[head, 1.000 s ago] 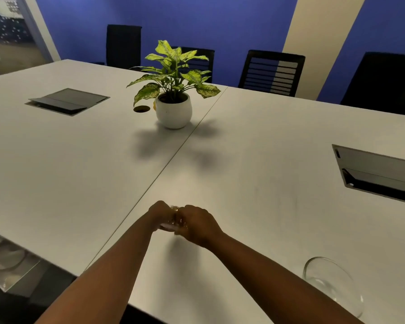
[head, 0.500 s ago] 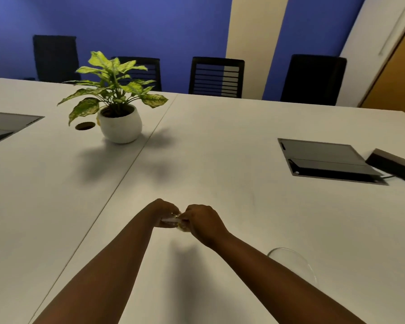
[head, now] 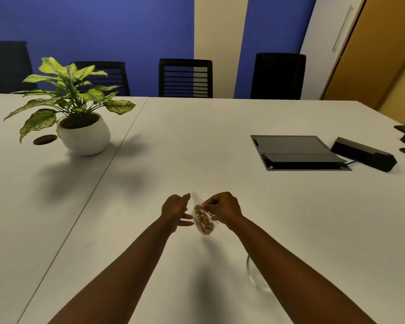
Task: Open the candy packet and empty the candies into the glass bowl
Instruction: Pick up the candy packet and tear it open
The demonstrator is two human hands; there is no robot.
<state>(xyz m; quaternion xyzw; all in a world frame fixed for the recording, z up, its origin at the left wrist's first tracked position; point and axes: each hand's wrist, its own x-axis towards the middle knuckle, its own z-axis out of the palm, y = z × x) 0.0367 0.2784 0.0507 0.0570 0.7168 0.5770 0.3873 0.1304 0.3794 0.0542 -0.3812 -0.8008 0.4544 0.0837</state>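
Since half a sec earlier the hands had parted. Right hand [head: 223, 208] pinched the candy packet [head: 204, 218] at its top, held above the table [head: 197, 136]; left hand [head: 174, 208] was loose, fingers spread, just beside it. Packet looked light, thin, crinkly clear film w/ small hard candies; prob best gripped at the seam. Glass bowl [head: 253, 274], smooth and fragile, sat near, partly hidden under the right forearm.

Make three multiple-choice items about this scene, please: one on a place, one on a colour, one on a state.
1. Where is the glass bowl?
A. beside the plant
B. under the right forearm
C. on a chair

2. What colour is the plant pot?
A. white
B. red
C. black

3. Which hand holds the candy packet?
A. left hand
B. right hand
C. neither

Answers: 1 B, its rim shows by the right forearm. 2 A, the pot is white. 3 B, the right hand pinches it while the left hand is open beside it.
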